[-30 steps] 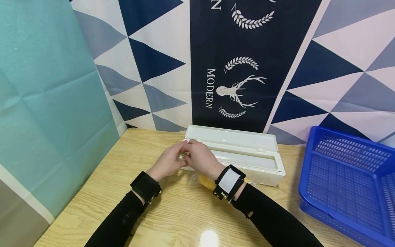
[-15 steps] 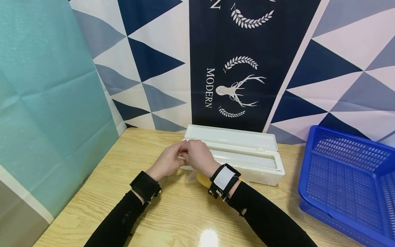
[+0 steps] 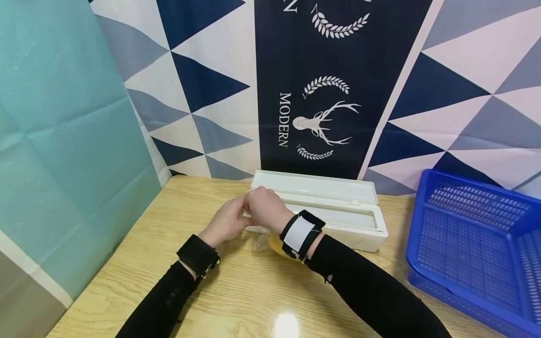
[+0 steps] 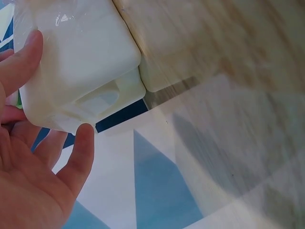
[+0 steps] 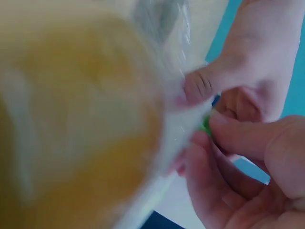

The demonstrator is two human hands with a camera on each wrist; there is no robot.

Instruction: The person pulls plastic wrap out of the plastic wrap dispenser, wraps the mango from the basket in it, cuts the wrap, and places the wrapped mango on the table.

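Note:
A long white cling film box (image 3: 352, 238) stands on the table with its lid (image 3: 317, 184) up at the back. Clear film (image 5: 178, 126) hangs down its front. My left hand (image 3: 226, 221) grips the box's left end, thumb on the film-covered front face and fingers round the other side. Right beside it, my right hand (image 3: 267, 209) pinches a small green piece (image 5: 206, 125) at the box's edge between thumb and index finger. A rounded yellow thing (image 5: 90, 124) under clear film sits in front of the box, partly hidden below my right wrist; it is blurred close up.
A blue plastic basket (image 3: 416, 244) with mesh walls stands to the right of the box. Behind the wooden table (image 3: 236, 295) hangs a patterned cloth (image 3: 228, 126), and a teal cloth (image 3: 72, 141) hangs at the left.
My right hand has turned, its knuckles drawn in closer against my left hand, and its wrist has shifted slightly left. The left hand stays at the box's end.

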